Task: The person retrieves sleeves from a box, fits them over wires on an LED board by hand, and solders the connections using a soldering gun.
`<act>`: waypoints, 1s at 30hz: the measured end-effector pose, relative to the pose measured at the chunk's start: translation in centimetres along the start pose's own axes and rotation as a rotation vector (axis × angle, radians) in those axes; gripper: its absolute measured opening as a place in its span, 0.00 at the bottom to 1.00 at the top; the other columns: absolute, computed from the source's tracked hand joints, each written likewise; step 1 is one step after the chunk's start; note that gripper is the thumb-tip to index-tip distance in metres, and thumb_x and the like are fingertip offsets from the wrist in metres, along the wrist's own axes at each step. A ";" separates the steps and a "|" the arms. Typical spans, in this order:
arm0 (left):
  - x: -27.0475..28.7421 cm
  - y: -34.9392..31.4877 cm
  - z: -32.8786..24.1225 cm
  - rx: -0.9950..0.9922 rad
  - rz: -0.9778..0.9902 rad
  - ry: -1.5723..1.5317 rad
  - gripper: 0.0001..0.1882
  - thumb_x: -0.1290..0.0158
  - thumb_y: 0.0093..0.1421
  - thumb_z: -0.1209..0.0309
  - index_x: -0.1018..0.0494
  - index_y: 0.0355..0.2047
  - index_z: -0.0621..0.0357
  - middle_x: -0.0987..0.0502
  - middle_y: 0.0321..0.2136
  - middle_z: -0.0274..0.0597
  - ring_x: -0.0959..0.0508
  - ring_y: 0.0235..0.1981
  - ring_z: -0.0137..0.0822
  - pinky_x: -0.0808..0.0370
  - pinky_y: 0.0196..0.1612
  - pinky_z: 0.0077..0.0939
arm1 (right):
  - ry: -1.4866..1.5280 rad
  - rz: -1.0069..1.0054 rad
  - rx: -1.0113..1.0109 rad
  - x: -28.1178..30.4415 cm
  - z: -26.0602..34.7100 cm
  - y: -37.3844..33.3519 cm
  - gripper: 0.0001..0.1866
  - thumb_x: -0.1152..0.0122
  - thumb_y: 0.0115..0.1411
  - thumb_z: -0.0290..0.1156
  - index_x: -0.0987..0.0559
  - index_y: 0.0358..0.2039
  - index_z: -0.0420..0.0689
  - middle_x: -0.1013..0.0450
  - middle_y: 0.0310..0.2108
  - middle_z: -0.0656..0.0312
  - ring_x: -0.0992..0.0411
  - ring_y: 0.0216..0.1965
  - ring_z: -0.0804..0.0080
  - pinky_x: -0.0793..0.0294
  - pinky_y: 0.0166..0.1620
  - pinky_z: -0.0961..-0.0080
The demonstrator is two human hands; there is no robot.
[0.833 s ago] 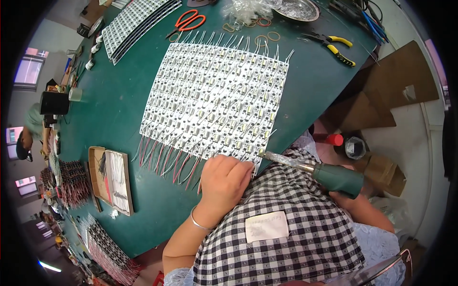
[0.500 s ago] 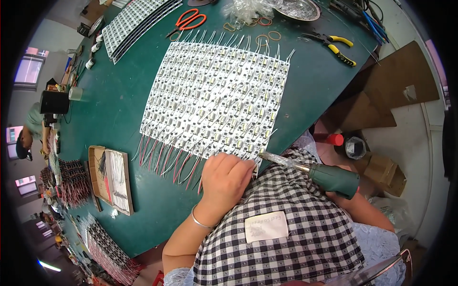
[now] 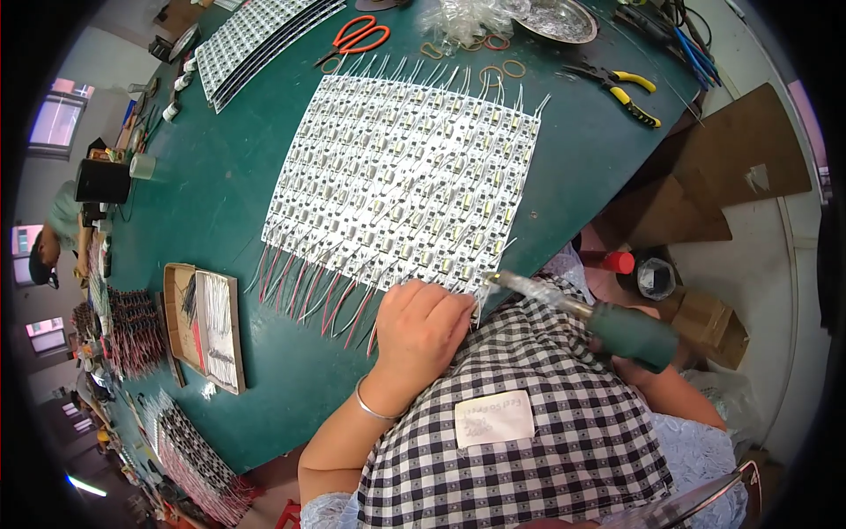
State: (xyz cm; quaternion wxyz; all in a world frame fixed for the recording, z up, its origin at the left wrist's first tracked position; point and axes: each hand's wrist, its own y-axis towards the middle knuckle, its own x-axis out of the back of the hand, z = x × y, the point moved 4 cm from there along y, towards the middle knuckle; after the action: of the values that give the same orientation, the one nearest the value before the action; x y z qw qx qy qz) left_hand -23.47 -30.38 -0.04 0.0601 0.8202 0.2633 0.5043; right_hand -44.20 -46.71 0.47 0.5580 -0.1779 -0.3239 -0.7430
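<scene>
In the head view, our right hand (image 3: 636,374) clamps the soldering iron (image 3: 633,335); our left hand (image 3: 423,328) curls at the circuit-board panel (image 3: 407,176) on the worktop (image 3: 211,185), its grip unclear. We should brace the circuit-board panel, steadying the soldering iron.

White circuit panel (image 3: 405,176) (wire-fringed, flat)

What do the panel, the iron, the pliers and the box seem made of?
Panel: probably rigid circuit board, white, studded with small parts.
Iron: handle likely green plastic, though blurred; shaft seemingly metal, mottled silvery.
Pliers: dark head, probably steel; yellow-and-black grips, perhaps rubber or plastic.
Box: apparently cardboard, being matt brown and thin-walled.
</scene>
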 end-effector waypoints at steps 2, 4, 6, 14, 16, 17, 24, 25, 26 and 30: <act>0.4 -0.4 0.1 0.006 0.015 0.016 0.07 0.41 0.41 0.74 0.27 0.22 0.52 0.31 0.19 0.33 0.31 0.23 0.36 0.37 0.27 0.30 | 0.015 0.018 -0.083 0.2 -0.7 -0.5 0.11 0.45 0.55 0.32 0.23 0.35 0.40 0.24 0.33 0.56 0.24 0.30 0.68 0.27 0.34 0.78; 0.6 -0.9 0.0 -0.010 -0.007 -0.030 0.05 0.45 0.42 0.71 0.30 0.21 0.52 0.33 0.18 0.36 0.31 0.24 0.38 0.36 0.28 0.33 | 0.183 -0.084 -0.445 0.2 -0.6 -1.0 0.13 0.46 0.56 0.35 0.23 0.37 0.40 0.25 0.34 0.59 0.26 0.32 0.73 0.28 0.34 0.79; 0.1 -1.1 -0.3 -0.021 -0.050 -0.089 0.05 0.47 0.42 0.70 0.33 0.17 0.52 0.34 0.18 0.36 0.31 0.24 0.39 0.35 0.27 0.35 | 0.494 -0.214 -0.631 -0.7 -1.6 -3.7 0.17 0.46 0.57 0.40 0.25 0.40 0.40 0.27 0.36 0.59 0.28 0.32 0.76 0.28 0.34 0.78; 5.4 -2.8 1.5 0.070 -0.143 0.027 0.05 0.44 0.49 0.70 0.26 0.27 0.55 0.26 0.26 0.39 0.27 0.29 0.41 0.29 0.33 0.34 | 0.538 -0.160 -0.229 0.1 -2.7 1.3 0.28 0.53 0.61 0.43 0.37 0.52 0.32 0.31 0.43 0.55 0.32 0.26 0.76 0.33 0.30 0.80; 10.2 -4.8 5.5 0.139 -0.352 0.233 0.04 0.44 0.49 0.72 0.24 0.26 0.56 0.25 0.25 0.41 0.26 0.30 0.41 0.28 0.33 0.35 | 0.519 -0.212 -0.210 0.2 -2.2 2.7 0.27 0.54 0.61 0.43 0.36 0.51 0.32 0.31 0.43 0.55 0.32 0.25 0.76 0.33 0.29 0.81; 13.0 -5.8 7.8 0.254 -0.412 0.398 0.05 0.44 0.49 0.74 0.23 0.28 0.57 0.24 0.26 0.42 0.25 0.31 0.42 0.28 0.33 0.34 | 0.514 -0.224 -0.216 0.4 -2.3 3.0 0.28 0.53 0.61 0.45 0.36 0.51 0.32 0.31 0.45 0.54 0.31 0.26 0.75 0.32 0.29 0.80; 18.6 -10.5 18.6 0.824 -0.108 0.554 0.09 0.45 0.46 0.72 0.23 0.28 0.61 0.24 0.28 0.49 0.24 0.34 0.49 0.27 0.39 0.40 | 0.542 -0.182 -0.178 -0.5 -2.0 4.0 0.26 0.54 0.62 0.42 0.36 0.51 0.32 0.31 0.46 0.51 0.30 0.26 0.74 0.30 0.30 0.79; 18.1 -10.4 19.2 0.770 -0.140 0.569 0.07 0.47 0.45 0.72 0.23 0.25 0.61 0.25 0.27 0.49 0.25 0.32 0.49 0.27 0.38 0.41 | 0.539 -0.181 -0.179 -0.6 -1.9 4.1 0.26 0.54 0.62 0.42 0.36 0.51 0.32 0.31 0.46 0.51 0.30 0.26 0.74 0.30 0.30 0.79; 17.9 -10.4 19.6 0.771 -0.141 0.566 0.07 0.47 0.45 0.72 0.23 0.25 0.61 0.25 0.27 0.49 0.25 0.32 0.49 0.27 0.38 0.41 | 0.526 -0.188 -0.190 -0.7 -1.7 4.1 0.27 0.53 0.61 0.43 0.36 0.51 0.32 0.31 0.46 0.52 0.31 0.25 0.75 0.31 0.29 0.80; 17.4 -9.8 20.1 0.759 -0.167 0.645 0.04 0.50 0.45 0.76 0.26 0.22 0.61 0.25 0.25 0.51 0.25 0.31 0.50 0.28 0.37 0.42 | 0.511 -0.206 -0.210 -0.8 -1.4 4.4 0.27 0.53 0.61 0.43 0.36 0.51 0.31 0.31 0.45 0.53 0.32 0.25 0.76 0.33 0.28 0.81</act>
State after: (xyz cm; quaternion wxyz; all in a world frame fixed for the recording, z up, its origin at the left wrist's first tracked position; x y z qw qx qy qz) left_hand -3.71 -10.09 0.47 -0.2865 0.5627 0.4980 0.5944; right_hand -39.61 -47.82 0.20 0.5217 -0.0080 -0.1104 -0.8459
